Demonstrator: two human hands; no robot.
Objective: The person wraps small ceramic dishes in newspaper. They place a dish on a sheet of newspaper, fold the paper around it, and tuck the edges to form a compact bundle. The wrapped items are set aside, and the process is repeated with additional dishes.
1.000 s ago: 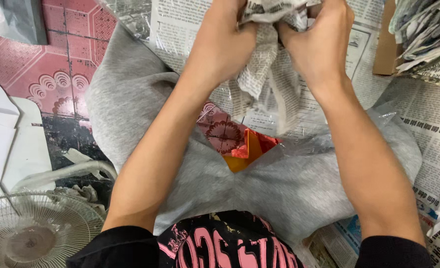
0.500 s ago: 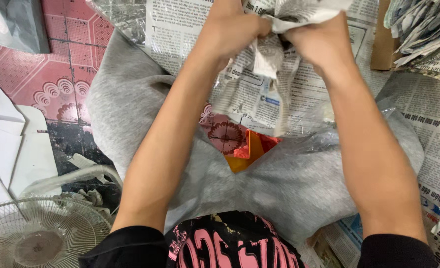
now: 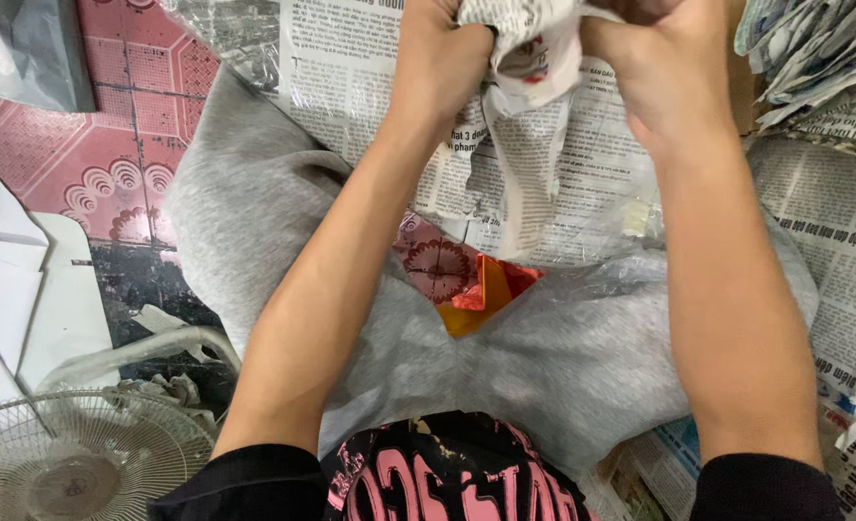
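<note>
Both hands, left (image 3: 440, 68) and right (image 3: 662, 72), fingers clenched on crumpled newspaper (image 3: 529, 92), tops cut off by frame edge

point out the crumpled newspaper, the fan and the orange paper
crumpled newspaper (image 3: 529, 58): head view, on the wad between both hands
fan (image 3: 71, 463): head view, on its white wire grille
orange paper (image 3: 486, 289): head view, on its folded top between the grey-clad legs
</note>
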